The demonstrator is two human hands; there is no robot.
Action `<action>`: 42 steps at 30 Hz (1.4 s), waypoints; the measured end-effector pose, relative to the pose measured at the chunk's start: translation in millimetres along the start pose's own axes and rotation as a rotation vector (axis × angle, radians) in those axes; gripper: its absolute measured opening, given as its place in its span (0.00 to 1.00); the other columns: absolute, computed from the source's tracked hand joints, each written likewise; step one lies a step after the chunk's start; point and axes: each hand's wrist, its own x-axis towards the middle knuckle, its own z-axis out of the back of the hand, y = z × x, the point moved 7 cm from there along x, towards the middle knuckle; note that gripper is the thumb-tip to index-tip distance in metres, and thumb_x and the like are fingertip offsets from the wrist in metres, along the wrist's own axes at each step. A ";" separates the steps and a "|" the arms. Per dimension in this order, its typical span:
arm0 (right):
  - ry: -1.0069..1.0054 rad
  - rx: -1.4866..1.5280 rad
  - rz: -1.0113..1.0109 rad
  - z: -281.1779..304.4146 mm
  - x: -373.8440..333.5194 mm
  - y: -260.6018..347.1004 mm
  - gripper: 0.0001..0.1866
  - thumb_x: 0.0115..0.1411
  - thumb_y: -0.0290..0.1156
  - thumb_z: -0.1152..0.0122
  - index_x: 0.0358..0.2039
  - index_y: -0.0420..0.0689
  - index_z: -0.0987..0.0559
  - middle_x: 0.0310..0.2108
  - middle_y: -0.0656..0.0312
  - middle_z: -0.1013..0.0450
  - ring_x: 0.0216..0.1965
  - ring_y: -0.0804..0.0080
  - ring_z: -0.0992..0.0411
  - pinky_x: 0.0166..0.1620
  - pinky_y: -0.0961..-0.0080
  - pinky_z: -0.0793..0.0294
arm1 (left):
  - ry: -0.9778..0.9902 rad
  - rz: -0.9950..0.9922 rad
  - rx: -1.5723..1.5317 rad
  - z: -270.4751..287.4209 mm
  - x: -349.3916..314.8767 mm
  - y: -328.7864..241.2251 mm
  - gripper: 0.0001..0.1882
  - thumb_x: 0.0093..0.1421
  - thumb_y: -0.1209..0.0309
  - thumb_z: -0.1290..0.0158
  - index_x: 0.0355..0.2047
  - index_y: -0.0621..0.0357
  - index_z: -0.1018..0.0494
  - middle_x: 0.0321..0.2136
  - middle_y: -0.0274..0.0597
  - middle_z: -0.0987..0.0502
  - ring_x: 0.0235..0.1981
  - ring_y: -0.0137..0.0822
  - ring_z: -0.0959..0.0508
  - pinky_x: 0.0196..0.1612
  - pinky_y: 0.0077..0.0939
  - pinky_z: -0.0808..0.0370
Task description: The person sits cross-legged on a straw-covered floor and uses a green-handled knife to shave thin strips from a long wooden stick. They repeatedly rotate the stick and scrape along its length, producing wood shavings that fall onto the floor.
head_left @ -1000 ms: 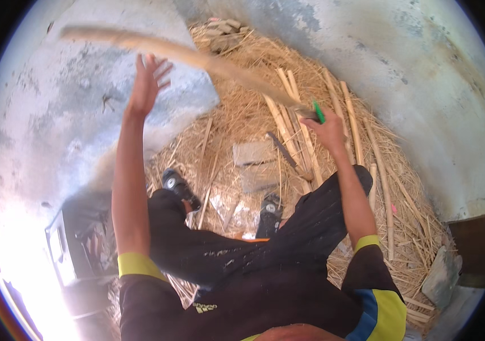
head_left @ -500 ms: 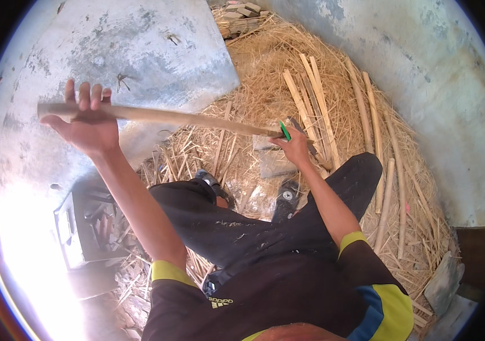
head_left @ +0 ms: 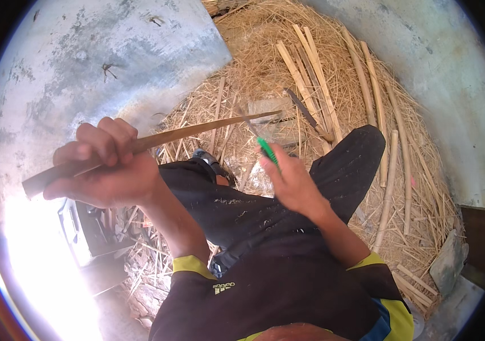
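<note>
My left hand (head_left: 109, 165) is wrapped round the thick end of a long bamboo strip (head_left: 197, 129), which slants away to a thin tip above the ground in front of me. My right hand (head_left: 293, 179) grips a green-handled knife (head_left: 267, 151) beside the strip's far part. Its narrow blade is smeared by motion and points up toward the strip; I cannot tell whether it touches. Farther off, a dark long-bladed knife (head_left: 301, 107) lies against split bamboo pieces (head_left: 318, 74).
Shavings (head_left: 254, 45) cover the ground, with flat blocks (head_left: 269, 106) between my feet. Bamboo lengths (head_left: 387, 182) lie to the right beside a curved grey wall (head_left: 435, 85). A pale slab (head_left: 140, 51) stands at the upper left; a dark metal frame (head_left: 83, 227) stands at the lower left.
My left hand has come nearer and lower, bringing the bamboo strip with it. My right hand has drawn back toward me with the green-handled knife, away from the dark knife.
</note>
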 end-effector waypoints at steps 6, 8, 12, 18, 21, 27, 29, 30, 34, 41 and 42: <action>-0.031 0.154 0.172 -12.7 -9.5 49.2 0.16 0.66 0.32 0.54 0.51 0.39 0.35 0.24 0.49 0.30 0.25 0.52 0.28 0.30 0.63 0.33 | -0.222 -0.104 0.220 -10.3 -8.2 -9.1 0.26 0.64 0.42 0.64 0.52 0.46 0.40 0.18 0.35 0.37 0.14 0.28 0.36 0.20 0.26 0.33; -0.026 0.162 0.186 -13.6 -9.0 50.7 0.15 0.66 0.32 0.54 0.51 0.39 0.35 0.24 0.49 0.30 0.25 0.52 0.28 0.30 0.63 0.33 | -0.140 -0.207 0.465 -20.3 0.1 -15.1 0.24 0.66 0.46 0.65 0.56 0.45 0.46 0.22 0.37 0.32 0.17 0.31 0.32 0.24 0.31 0.27; -0.020 0.146 0.185 -15.8 -16.1 43.6 0.15 0.66 0.33 0.54 0.50 0.39 0.35 0.20 0.49 0.30 0.22 0.50 0.28 0.27 0.61 0.33 | -0.170 -0.118 0.381 -12.1 12.7 -40.1 0.19 0.67 0.50 0.67 0.43 0.49 0.37 0.15 0.36 0.34 0.11 0.27 0.35 0.14 0.23 0.35; 0.006 0.127 0.124 -22.2 -26.2 29.9 0.15 0.65 0.32 0.52 0.50 0.39 0.33 0.26 0.49 0.28 0.26 0.53 0.28 0.31 0.67 0.31 | -0.395 -0.116 0.334 0.7 -5.2 -56.3 0.23 0.66 0.50 0.66 0.17 0.45 0.46 0.08 0.27 0.50 0.07 0.21 0.53 0.10 0.18 0.56; -0.004 0.130 0.132 -23.6 -30.2 26.5 0.14 0.66 0.34 0.53 0.48 0.40 0.33 0.21 0.49 0.30 0.23 0.50 0.29 0.28 0.63 0.34 | -0.326 -0.085 0.278 -1.9 -25.4 -40.2 0.22 0.67 0.55 0.66 0.16 0.45 0.50 0.08 0.30 0.46 0.08 0.22 0.51 0.11 0.19 0.52; 0.040 0.171 0.112 -21.8 -33.5 31.8 0.13 0.66 0.35 0.53 0.45 0.40 0.33 0.19 0.50 0.30 0.23 0.47 0.29 0.26 0.59 0.35 | 0.022 -0.151 0.611 -30.2 -61.3 10.6 0.21 0.68 0.63 0.72 0.22 0.61 0.40 0.19 0.47 0.29 0.14 0.31 0.34 0.17 0.24 0.32; 0.041 0.137 0.119 -21.1 -31.2 35.6 0.12 0.66 0.34 0.52 0.43 0.39 0.33 0.20 0.49 0.30 0.24 0.46 0.29 0.26 0.58 0.35 | 0.093 -0.181 0.823 -30.0 -67.5 2.7 0.23 0.69 0.56 0.69 0.23 0.61 0.39 0.20 0.48 0.30 0.19 0.30 0.32 0.24 0.24 0.33; 0.046 0.119 0.127 -21.6 -29.8 40.9 0.11 0.65 0.33 0.52 0.42 0.38 0.34 0.20 0.48 0.30 0.24 0.46 0.29 0.27 0.57 0.34 | 0.148 -0.169 0.926 -24.8 -68.2 -5.3 0.24 0.69 0.54 0.68 0.23 0.61 0.39 0.20 0.47 0.31 0.20 0.30 0.32 0.25 0.25 0.34; 0.046 0.042 0.309 -26.0 -29.8 70.6 0.11 0.64 0.31 0.50 0.40 0.35 0.35 0.24 0.44 0.29 0.26 0.44 0.28 0.28 0.55 0.32 | 0.189 0.000 0.888 -15.0 -78.1 -6.9 0.29 0.64 0.43 0.62 0.28 0.60 0.39 0.26 0.46 0.32 0.26 0.29 0.32 0.27 0.19 0.38; 0.179 0.048 0.264 -28.8 -36.3 96.3 0.15 0.63 0.27 0.51 0.47 0.33 0.36 0.27 0.43 0.28 0.29 0.44 0.26 0.29 0.58 0.29 | 0.014 0.194 0.590 -15.8 -75.6 -23.1 0.18 0.57 0.63 0.42 0.32 0.64 0.36 0.32 0.49 0.31 0.31 0.34 0.25 0.32 0.24 0.22; 0.177 0.064 0.278 -28.2 -36.4 100.1 0.15 0.63 0.27 0.50 0.47 0.33 0.36 0.28 0.43 0.28 0.29 0.44 0.26 0.29 0.58 0.28 | 0.031 0.192 0.637 -16.9 -74.5 -28.0 0.17 0.56 0.66 0.41 0.32 0.65 0.35 0.32 0.51 0.29 0.30 0.35 0.24 0.32 0.23 0.22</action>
